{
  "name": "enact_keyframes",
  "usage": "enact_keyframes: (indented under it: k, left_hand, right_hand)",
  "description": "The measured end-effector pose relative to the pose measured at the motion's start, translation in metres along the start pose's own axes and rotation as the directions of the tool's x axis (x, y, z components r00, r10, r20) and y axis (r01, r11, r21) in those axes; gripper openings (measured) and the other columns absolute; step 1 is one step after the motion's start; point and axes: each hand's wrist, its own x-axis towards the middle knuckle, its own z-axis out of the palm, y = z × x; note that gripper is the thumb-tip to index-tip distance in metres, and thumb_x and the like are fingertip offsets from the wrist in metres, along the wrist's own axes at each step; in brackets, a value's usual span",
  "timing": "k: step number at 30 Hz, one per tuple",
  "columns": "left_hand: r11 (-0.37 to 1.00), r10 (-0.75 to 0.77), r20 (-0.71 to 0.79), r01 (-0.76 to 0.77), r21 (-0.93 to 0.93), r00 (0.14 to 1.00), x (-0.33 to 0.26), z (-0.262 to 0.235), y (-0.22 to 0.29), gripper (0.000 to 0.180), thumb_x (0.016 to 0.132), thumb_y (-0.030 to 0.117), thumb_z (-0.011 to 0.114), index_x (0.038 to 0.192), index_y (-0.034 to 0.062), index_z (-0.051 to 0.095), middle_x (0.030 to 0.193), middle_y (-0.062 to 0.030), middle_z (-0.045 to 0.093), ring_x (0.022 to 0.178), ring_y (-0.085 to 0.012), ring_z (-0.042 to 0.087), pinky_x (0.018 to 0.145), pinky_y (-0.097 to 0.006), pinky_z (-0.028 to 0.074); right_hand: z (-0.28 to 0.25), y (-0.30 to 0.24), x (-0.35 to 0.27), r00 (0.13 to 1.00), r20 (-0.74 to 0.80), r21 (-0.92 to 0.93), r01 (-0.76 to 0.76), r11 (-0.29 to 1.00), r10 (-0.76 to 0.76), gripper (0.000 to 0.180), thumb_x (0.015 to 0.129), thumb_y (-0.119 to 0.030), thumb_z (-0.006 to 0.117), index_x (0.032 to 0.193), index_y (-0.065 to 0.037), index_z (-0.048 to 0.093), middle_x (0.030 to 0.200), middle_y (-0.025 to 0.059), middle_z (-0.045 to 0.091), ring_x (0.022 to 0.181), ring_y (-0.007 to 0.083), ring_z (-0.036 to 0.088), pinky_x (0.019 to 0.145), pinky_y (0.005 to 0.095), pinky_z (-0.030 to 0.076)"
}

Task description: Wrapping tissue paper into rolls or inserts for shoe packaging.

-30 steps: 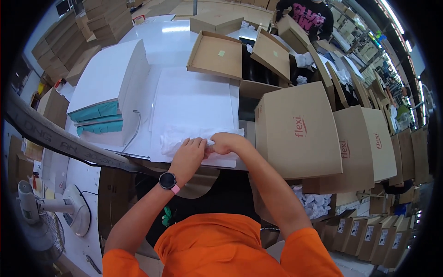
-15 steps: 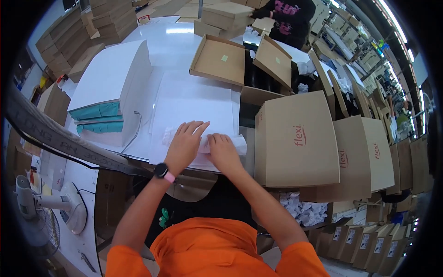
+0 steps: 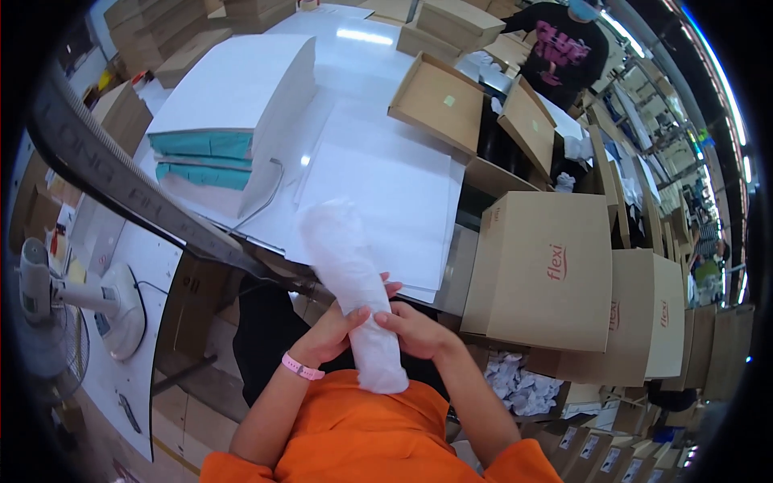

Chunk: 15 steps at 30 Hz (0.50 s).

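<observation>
A long roll of white tissue paper [image 3: 348,266] is held in front of my body, its far end over the table's front edge. My left hand [image 3: 332,332] is closed round its left side, thumb on top. From the right, my right hand [image 3: 415,328] grips the roll too, its thumb pressed on the paper. Whether anything is wrapped inside cannot be seen. Just beyond lie flat white paper sheets [image 3: 394,193] on the table. A tall stack of white paper [image 3: 233,88] with teal folded layers [image 3: 201,146] stands to the left.
Open brown boxes [image 3: 439,101] and lidded cartons [image 3: 539,274] line the right. Crumpled paper [image 3: 519,386] fills a space beneath them. A bent metal rod [image 3: 262,201] sits by the stack. At left are a grey padded bar [image 3: 161,209] and a fan [image 3: 121,310]. A co-worker [image 3: 564,48] stands far right.
The rolled paper has come up off the sheets and toward my body, tilted lengthwise. Both hands have gone from pressing on it at the table to gripping its sides. The view has shifted.
</observation>
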Motion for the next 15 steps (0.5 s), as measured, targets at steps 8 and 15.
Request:
enact_keyframes:
  k: [8, 15]
  left_hand:
    - [0.989, -0.143, -0.116, 0.137, -0.057, 0.983, 0.001, 0.014, 0.024, 0.081, 0.101, 0.06, 0.08, 0.149, -0.0022, 0.062, 0.141, -0.0208, 0.075, 0.13, -0.029, 0.072, 0.112, -0.046, 0.06]
    - [0.732, -0.39, -0.059, 0.271, -0.626, 0.919, 0.01, 0.01, 0.028, 0.07, 0.109, 0.058, 0.072, 0.142, -0.0036, 0.063, 0.122, -0.0191, 0.078, 0.109, -0.0314, 0.079, 0.096, -0.046, 0.069]
  right_hand:
    - [0.012, 0.024, -0.046, 0.933, -0.345, -0.245, 0.016, 0.969, -0.103, 0.053, 0.114, -0.043, 0.069, 0.142, 0.001, 0.066, 0.128, 0.0101, 0.076, 0.116, 0.0203, 0.074, 0.107, 0.0403, 0.059]
    - [0.085, -0.008, -0.061, 0.516, -0.017, -0.969, 0.202, 0.141, -0.856, 0.057, 0.09, -0.015, 0.092, 0.143, -0.02, 0.074, 0.152, 0.0174, 0.067, 0.158, 0.041, 0.043, 0.125, 0.0503, 0.046]
